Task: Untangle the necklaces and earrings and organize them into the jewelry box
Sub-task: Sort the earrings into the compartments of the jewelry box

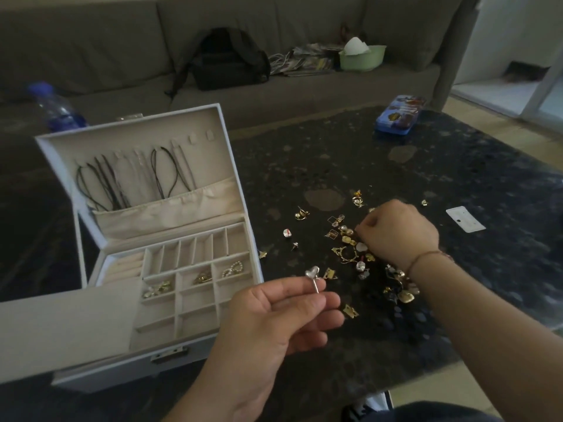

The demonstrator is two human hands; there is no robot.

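A white jewelry box (76,373) stands open on the left of the dark table. Black cord necklaces (112,184) hang inside its lid. Three tray compartments hold earrings (202,277). My left hand (274,318) pinches a silver heart-shaped stud earring (313,277) by its post, just right of the box. My right hand (396,231) reaches into a scattered pile of gold and pearl earrings (350,251), its fingers curled down on the pile; whether they grip a piece is hidden.
A blue tin case (399,115) lies at the table's far side, a white card (464,219) to the right. A water bottle (58,109) stands behind the box. On the sofa sit a black backpack (228,60) and a green basin (362,57).
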